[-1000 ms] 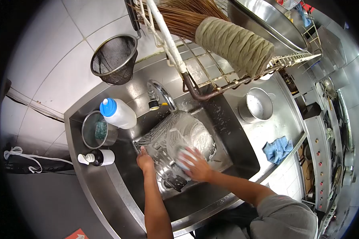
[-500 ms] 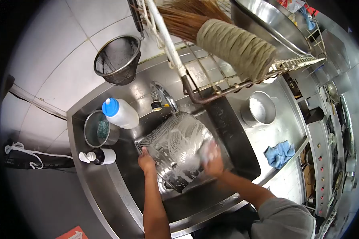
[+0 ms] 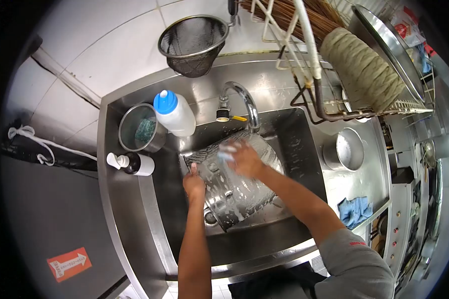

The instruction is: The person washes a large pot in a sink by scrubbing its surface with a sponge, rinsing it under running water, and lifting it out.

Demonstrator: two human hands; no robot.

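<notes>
A large stainless steel pot [image 3: 257, 184], streaked with suds, lies on its side in the sink [image 3: 224, 249]. My left hand [image 3: 194, 184] grips its rim on the left, thumb pointing up. Against the upper part of the soapy wall, my right hand [image 3: 247, 160] presses a pale bluish sponge [image 3: 226, 152]. Motion smears the sponge and the fingers around it. Just above the pot hangs the curved faucet [image 3: 248, 99], which has a yellow lever.
Left of the sink stand a blue-capped white bottle [image 3: 178, 117], a steel container [image 3: 134, 142] with a green scouring pad [image 3: 145, 130], and a pump bottle [image 3: 140, 164]. Rightward are a small pot [image 3: 345, 152] and blue cloth [image 3: 355, 211]. A strainer [image 3: 194, 47] and wire rack [image 3: 317, 97] overhang.
My right hand has swept the sponge from the pot's lower right side to its upper left part. My left hand stays on the rim. The camera view has shifted.
</notes>
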